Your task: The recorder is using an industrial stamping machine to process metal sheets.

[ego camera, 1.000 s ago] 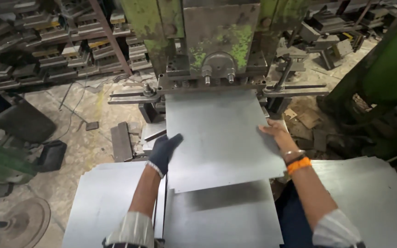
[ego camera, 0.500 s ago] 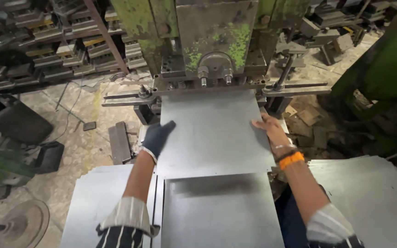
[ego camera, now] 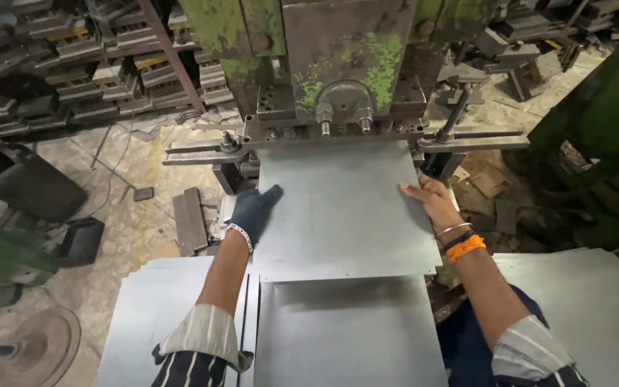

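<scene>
A grey metal sheet (ego camera: pixel 342 215) lies flat with its far edge under the head of a green-flecked press machine (ego camera: pixel 345 72). My left hand (ego camera: pixel 253 211), in a dark glove, grips the sheet's left edge. My right hand (ego camera: pixel 431 202), bare with bangles and an orange band at the wrist, holds the sheet's right edge. Below the sheet lies another flat sheet (ego camera: pixel 349 333) on a stack in front of me.
More metal sheets lie at the lower left (ego camera: pixel 145 322) and lower right (ego camera: pixel 589 308). Racks of dark metal parts (ego camera: pixel 73 64) stand at the back left. A green machine frame (ego camera: pixel 603 107) rises on the right. Scrap pieces litter the floor.
Both hands have pushed the sheet forward and squared it, so its far edge now sits under the press head. The view has shifted closer to the machine.
</scene>
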